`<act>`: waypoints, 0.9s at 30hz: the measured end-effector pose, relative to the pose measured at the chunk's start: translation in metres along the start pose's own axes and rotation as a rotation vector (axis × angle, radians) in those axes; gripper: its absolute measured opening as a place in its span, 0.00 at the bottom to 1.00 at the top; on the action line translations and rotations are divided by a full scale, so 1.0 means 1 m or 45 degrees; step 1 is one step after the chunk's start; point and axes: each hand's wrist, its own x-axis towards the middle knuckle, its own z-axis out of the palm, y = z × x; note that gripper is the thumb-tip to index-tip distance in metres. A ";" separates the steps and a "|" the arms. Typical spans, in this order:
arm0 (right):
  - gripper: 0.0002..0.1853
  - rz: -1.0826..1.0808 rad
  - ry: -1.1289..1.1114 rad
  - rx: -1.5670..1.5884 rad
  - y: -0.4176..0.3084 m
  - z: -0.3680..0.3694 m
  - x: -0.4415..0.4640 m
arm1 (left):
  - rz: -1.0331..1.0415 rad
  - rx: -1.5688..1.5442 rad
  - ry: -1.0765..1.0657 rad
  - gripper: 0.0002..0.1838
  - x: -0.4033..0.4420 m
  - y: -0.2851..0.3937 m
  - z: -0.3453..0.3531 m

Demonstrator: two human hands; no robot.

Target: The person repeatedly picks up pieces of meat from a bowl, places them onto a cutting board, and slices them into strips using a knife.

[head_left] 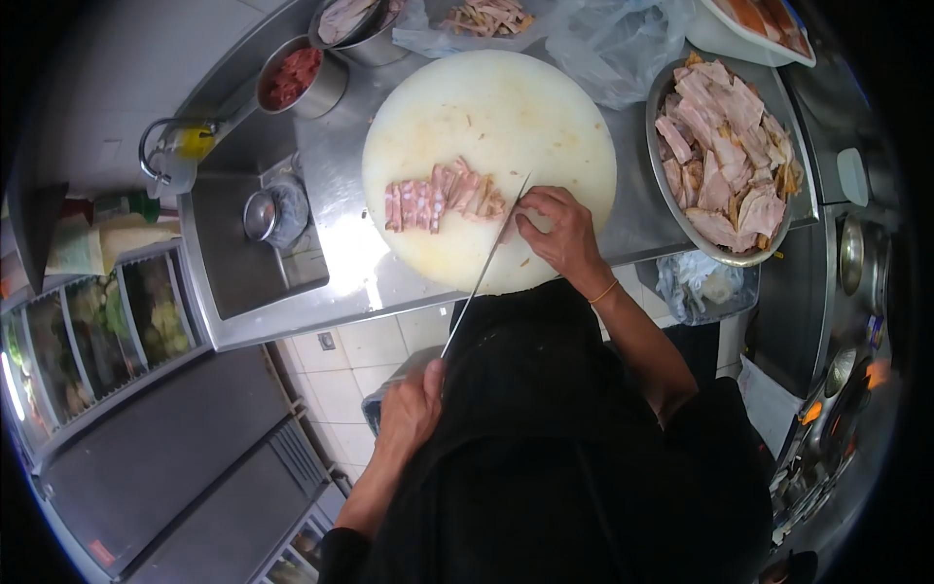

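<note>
My left hand [409, 414] is closed around the handle of a long knife [479, 277], low at the front of the body. The blade slants up across the near edge of the round white cutting board [486, 102]. At the blade's upper part is my right hand [559, 229], its fingers curled and pressed together; whatever they may hold is hidden. Just left of the blade lies a row of sliced meat [418, 204], with looser, overlapping pieces at its right end.
An oval metal tray [657, 161] of meat pieces stands right of the board. Behind are a pot of red meat [321, 88], plastic bags [618, 44] and a white tub [725, 34]. A sink [229, 277] with a faucet [146, 146] lies left.
</note>
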 end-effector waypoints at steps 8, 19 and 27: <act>0.07 -0.086 -0.126 -0.022 0.005 0.001 0.005 | 0.008 0.108 -0.009 0.34 0.003 0.003 0.002; 0.06 -0.112 -0.060 0.004 0.000 0.000 -0.004 | 0.009 -0.143 0.022 0.38 0.026 0.016 -0.001; 0.06 -0.134 -0.021 -0.056 0.003 0.004 -0.006 | -0.053 -0.062 -0.108 0.34 -0.001 -0.008 0.000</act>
